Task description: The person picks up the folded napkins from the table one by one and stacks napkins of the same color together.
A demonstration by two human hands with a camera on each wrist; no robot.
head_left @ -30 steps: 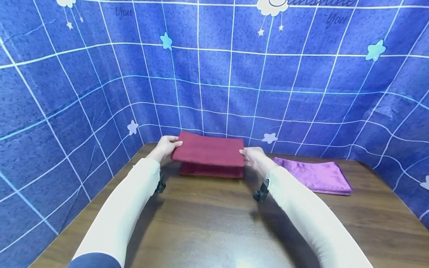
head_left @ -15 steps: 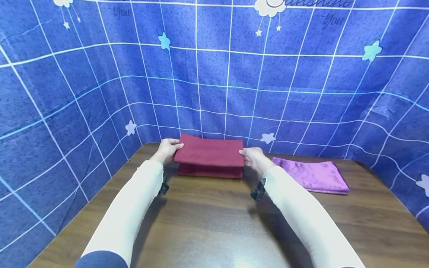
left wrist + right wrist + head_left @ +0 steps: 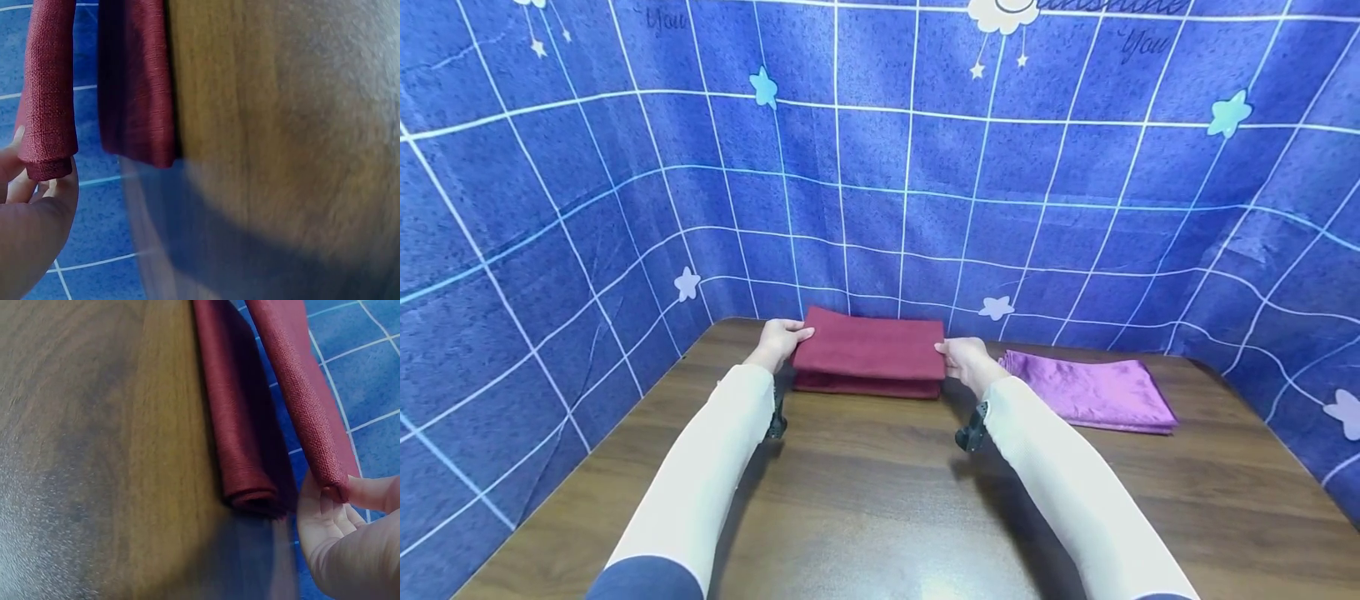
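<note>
A folded dark red cloth [image 3: 871,348] is stretched level between both hands near the back of the table. My left hand [image 3: 781,340] pinches its left end, thumb on top and fingers beneath. At the opposite end my right hand [image 3: 966,360] grips it the same way. Directly below lies another folded red cloth [image 3: 867,387] on the table, mostly covered by the held one in the head view. Both wrist views show a gap between the held cloth and the lower cloth [image 3: 140,87], whose rolled end [image 3: 253,497] appears in the right wrist view.
A folded shiny purple cloth [image 3: 1097,392] lies to the right, just beyond my right hand. The brown wooden table [image 3: 865,483] ends at the back against a blue curtain [image 3: 880,167] with white grid lines and stars, which also hangs along the left and right sides.
Both hands have lowered the held red cloth slightly, and less of the lower cloth shows beneath it. The purple cloth has stayed in place; the head view has shifted a little.
</note>
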